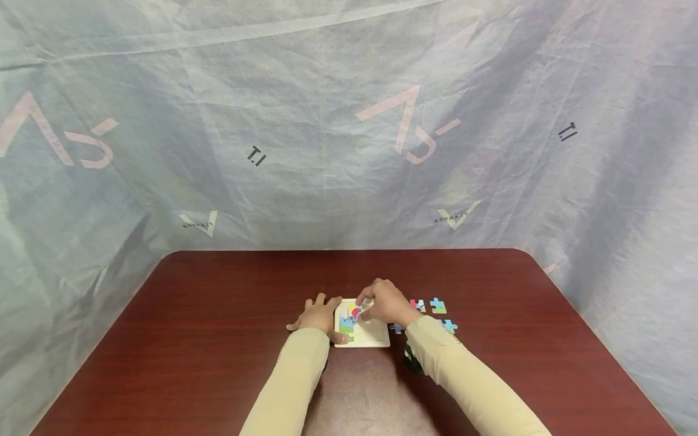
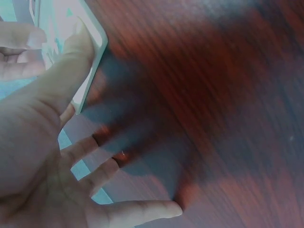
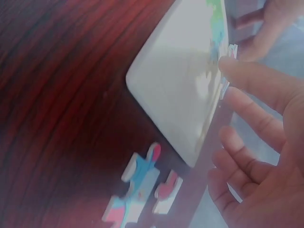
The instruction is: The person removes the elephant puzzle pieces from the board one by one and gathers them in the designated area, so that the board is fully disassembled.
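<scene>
Over the left half of the board (image 1: 376,336), the right hand (image 1: 386,303) pinches a piece (image 3: 224,88) between thumb and index finger, their tips only slightly parted; the right wrist view shows it edge-on. The other three fingers bend loosely beside them. The left hand (image 1: 318,316) is spread wide: its thumb lies across the near left rim of the board, its index finger reaches toward the far left corner, and the remaining fingers fan out to the left, tips down at the table (image 1: 218,351). Beneath the hands the board lies flat, with green and blue laid pieces (image 1: 346,327) along its left side and bare pale surface to the right. Just right of the board, loose pieces (image 1: 438,306) in blue, green and pink lie on the table, some partly hidden by the right arm. Pale sleeves (image 1: 289,381) cover both forearms. Beyond the dark red table hangs a grey cloth (image 1: 322,200) with pink, black and yellowish lettering
</scene>
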Available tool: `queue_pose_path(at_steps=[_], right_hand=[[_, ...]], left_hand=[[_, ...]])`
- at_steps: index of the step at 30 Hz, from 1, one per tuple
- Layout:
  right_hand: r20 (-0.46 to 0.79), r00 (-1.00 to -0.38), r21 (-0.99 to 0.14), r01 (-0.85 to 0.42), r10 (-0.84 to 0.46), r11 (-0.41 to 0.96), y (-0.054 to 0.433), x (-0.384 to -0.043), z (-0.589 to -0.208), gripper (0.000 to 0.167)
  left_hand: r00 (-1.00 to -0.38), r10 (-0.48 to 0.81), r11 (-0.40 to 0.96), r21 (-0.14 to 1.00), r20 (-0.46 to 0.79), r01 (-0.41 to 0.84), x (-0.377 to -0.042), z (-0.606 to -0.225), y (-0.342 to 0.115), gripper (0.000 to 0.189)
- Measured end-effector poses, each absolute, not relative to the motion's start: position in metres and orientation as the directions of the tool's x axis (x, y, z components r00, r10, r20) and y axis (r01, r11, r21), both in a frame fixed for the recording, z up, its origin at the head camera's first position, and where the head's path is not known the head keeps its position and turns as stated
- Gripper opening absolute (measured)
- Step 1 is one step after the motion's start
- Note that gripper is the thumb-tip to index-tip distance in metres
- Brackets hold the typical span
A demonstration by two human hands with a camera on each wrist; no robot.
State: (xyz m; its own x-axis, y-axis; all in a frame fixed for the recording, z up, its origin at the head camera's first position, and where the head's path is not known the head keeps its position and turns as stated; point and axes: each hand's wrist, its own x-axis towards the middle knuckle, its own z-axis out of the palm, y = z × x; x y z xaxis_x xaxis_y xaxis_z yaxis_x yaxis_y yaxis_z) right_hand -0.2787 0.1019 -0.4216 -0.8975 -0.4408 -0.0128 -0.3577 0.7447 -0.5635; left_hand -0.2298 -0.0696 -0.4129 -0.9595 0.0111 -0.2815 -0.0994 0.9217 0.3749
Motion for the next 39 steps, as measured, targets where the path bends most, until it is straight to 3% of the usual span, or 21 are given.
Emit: queue_pose_path(at_steps=[6, 22, 34, 39], right_hand=[[-0.022, -0.909, -0.603, -0.321, -0.417, 0.731, 0.113, -0.277, -0.416, 0.02], [-0.011, -0.902, -0.576, -0.347, -0.431, 0.74, 0.144, -0.267, -0.403, 0.018], [0.064, -0.879, -0.522, -0.432, -0.472, 0.735, 0.168, -0.257, -0.397, 0.021], [0.046, -0.896, -0.512, -0.401, -0.443, 0.759, 0.176, -0.252, -0.396, 0.022]], left_hand=[[-0.96, 0.009, 0.917, 0.385, -0.279, -0.104, -0.232, -0.418, -0.072, 0.091], [-0.965, 0.036, 0.914, 0.399, -0.26, -0.074, -0.227, -0.412, -0.072, 0.089], [-0.959, 0.046, 0.917, 0.394, -0.28, -0.071, -0.232, -0.414, -0.072, 0.091], [-0.957, 0.052, 0.917, 0.393, -0.285, -0.067, -0.23, -0.413, -0.071, 0.091]])
